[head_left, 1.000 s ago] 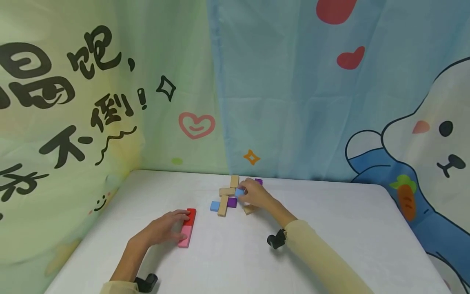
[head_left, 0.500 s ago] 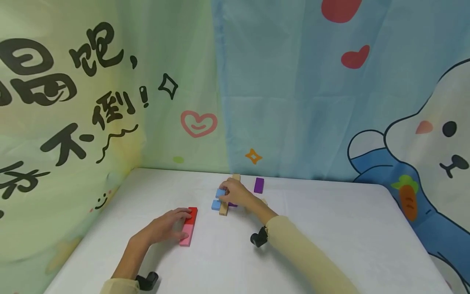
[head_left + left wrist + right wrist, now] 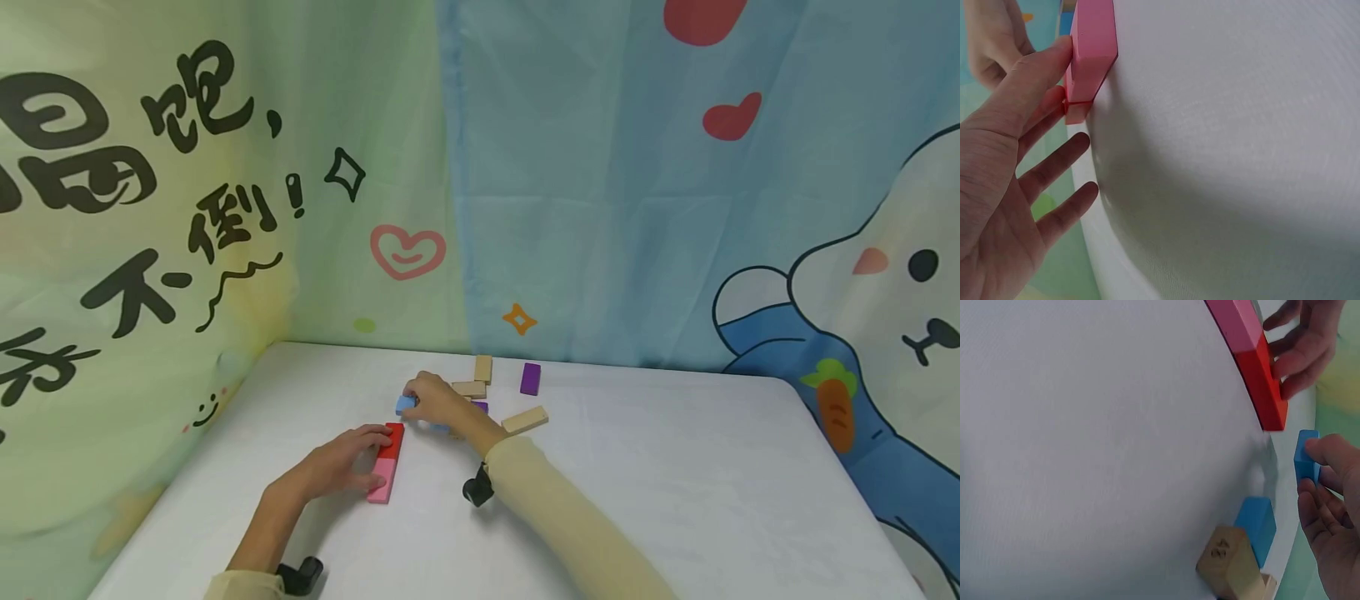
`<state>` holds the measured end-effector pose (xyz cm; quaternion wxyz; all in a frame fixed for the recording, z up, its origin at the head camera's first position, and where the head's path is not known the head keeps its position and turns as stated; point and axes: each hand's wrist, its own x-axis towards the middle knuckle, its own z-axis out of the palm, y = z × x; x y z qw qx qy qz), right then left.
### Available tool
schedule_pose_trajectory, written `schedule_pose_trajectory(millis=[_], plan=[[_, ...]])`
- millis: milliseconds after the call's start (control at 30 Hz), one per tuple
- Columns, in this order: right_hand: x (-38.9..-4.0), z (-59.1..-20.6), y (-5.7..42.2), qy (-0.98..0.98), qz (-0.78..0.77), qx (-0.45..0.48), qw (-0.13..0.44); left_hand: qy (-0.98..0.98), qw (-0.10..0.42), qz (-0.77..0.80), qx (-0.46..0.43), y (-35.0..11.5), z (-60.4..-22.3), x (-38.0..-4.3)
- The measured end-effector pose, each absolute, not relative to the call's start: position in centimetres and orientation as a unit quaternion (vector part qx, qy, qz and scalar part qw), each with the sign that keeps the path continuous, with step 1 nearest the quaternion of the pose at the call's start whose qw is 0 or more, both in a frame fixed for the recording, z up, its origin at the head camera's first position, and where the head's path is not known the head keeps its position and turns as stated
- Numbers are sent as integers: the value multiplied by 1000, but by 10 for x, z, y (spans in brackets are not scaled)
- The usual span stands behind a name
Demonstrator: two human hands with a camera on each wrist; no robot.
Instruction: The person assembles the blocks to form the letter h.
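Note:
A red block (image 3: 390,447) and a pink block (image 3: 381,482) lie end to end on the white table. My left hand (image 3: 332,465) rests against their left side, thumb at the pink one and fingertips at the red one, the other fingers spread loosely. Just beyond the red block's far end, my right hand (image 3: 438,398) pinches a small blue block (image 3: 1302,456) between thumb and fingers, slightly raised. Beneath the right wrist, partly hidden in the head view, a second blue block (image 3: 1255,523) touches a wooden block (image 3: 1225,559) marked with a number.
Behind the right hand lie plain wooden blocks (image 3: 469,389) and a partly covered purple block (image 3: 481,407). Another purple block (image 3: 530,379) lies farther right, and a wooden block (image 3: 525,420) sits by the right forearm. A printed curtain (image 3: 570,183) rises behind the table.
My right hand has carried the blue block leftward from the block cluster toward the red block's far end. The left hand has stayed in place.

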<state>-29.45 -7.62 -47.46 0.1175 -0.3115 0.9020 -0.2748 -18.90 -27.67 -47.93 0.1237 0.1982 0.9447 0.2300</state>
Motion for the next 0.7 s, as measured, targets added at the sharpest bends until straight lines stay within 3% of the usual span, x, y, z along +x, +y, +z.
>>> schedule_pose_trajectory(millis=[700], plan=[[-288,-488,-96,908,-237,-316,140,942,121,243,198,-279,-482,-187]])
